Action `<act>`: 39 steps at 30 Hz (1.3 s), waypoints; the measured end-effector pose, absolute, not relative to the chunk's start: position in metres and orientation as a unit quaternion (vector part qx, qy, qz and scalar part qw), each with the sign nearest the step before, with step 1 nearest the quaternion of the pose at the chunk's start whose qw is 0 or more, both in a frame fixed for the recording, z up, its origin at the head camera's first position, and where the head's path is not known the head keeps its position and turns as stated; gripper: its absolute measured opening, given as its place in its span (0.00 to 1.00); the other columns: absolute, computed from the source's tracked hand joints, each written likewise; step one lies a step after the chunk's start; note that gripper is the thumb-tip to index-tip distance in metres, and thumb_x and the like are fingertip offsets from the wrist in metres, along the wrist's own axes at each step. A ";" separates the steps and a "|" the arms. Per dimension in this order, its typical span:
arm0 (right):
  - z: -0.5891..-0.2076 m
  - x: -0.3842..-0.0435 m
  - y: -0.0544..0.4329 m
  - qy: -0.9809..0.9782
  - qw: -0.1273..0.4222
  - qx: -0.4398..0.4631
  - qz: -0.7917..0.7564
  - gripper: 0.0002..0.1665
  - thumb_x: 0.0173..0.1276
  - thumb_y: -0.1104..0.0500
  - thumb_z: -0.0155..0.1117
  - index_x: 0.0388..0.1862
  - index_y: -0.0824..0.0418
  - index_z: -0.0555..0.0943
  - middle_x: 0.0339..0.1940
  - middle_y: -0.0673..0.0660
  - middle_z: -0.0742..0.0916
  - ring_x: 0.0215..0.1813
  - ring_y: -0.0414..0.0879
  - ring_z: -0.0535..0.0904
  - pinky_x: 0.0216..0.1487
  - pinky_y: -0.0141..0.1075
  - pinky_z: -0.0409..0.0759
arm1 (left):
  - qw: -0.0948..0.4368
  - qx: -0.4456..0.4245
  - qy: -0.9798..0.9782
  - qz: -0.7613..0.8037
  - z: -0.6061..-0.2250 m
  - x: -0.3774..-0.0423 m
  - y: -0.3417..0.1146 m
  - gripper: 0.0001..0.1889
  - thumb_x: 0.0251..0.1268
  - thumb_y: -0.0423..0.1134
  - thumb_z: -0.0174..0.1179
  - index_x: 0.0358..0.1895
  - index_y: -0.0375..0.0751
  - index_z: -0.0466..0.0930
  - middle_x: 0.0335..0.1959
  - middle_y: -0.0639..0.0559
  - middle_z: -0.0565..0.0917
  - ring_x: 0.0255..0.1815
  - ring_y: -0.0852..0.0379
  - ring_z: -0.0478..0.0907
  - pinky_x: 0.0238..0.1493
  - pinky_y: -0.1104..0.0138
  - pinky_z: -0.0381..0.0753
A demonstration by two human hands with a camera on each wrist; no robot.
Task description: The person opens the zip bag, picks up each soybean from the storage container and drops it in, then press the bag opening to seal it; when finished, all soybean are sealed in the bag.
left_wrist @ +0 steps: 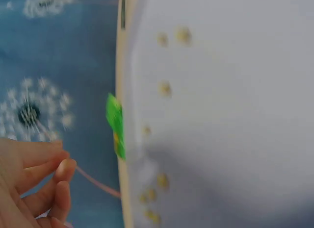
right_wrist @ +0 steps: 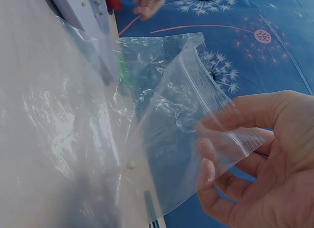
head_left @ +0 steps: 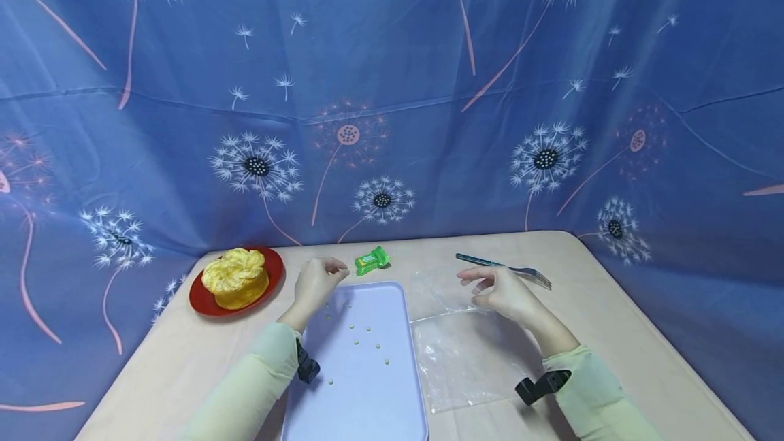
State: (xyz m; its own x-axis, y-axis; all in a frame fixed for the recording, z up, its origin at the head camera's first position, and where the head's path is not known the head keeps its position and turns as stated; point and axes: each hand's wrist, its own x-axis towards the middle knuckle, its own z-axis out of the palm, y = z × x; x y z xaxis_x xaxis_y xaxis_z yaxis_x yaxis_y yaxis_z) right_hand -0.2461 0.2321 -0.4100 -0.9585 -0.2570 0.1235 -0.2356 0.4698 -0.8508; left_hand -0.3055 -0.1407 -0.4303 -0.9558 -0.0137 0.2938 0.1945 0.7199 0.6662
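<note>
My right hand (head_left: 505, 298) holds a clear zip bag (head_left: 459, 366) near its zip end, with fingers spread about the bag's mouth in the right wrist view. The bag's body extends over the table; one small pale bean (right_wrist: 131, 164) shows through the plastic. My left hand (head_left: 315, 286) hovers by the far left corner of a lavender tray (head_left: 367, 407). Its thumb and fingertips (left_wrist: 64, 169) are drawn close together; whether a tiny thing sits between them cannot be made out. Several small yellowish beans (head_left: 356, 342) lie scattered on the tray.
A red plate (head_left: 278, 271) with a yellow round bread (head_left: 235, 278) stands at the left. Behind the tray lies a green wrapped packet (head_left: 371, 260). A fork (head_left: 505, 269) with a dark handle rests beyond the right hand. Blue dandelion cloth (head_left: 392, 87) hangs behind the table.
</note>
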 end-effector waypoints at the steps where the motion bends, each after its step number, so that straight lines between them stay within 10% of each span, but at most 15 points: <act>1: -0.410 -0.246 0.232 0.857 0.011 -0.145 -0.494 0.30 0.53 0.74 0.66 0.58 0.66 0.84 0.50 0.66 0.87 0.41 0.49 0.80 0.31 0.34 0.79 | 0.132 -0.038 -0.920 -0.366 -0.433 -0.306 -0.148 0.03 0.62 0.39 0.71 0.35 0.45 0.91 0.31 0.53 0.88 0.31 0.55 0.83 0.33 0.60 0.78; 19: -0.409 -0.244 0.229 0.850 0.018 -0.146 -0.507 0.29 0.56 0.75 0.65 0.60 0.68 0.83 0.49 0.60 0.87 0.41 0.49 0.79 0.31 0.33 0.78 | 0.066 0.002 -0.952 -0.298 -0.460 -0.310 -0.179 0.03 0.53 0.35 0.75 0.28 0.46 0.90 0.19 0.57 0.84 0.20 0.59 0.77 0.26 0.64 0.72; 39: -0.408 -0.246 0.228 0.862 0.008 -0.145 -0.486 0.30 0.54 0.75 0.65 0.58 0.65 0.84 0.48 0.58 0.88 0.41 0.50 0.80 0.29 0.34 0.78 | 0.078 -0.019 -0.940 -0.330 -0.443 -0.305 -0.153 0.04 0.55 0.36 0.75 0.27 0.50 0.90 0.28 0.59 0.87 0.34 0.56 0.79 0.32 0.61 0.74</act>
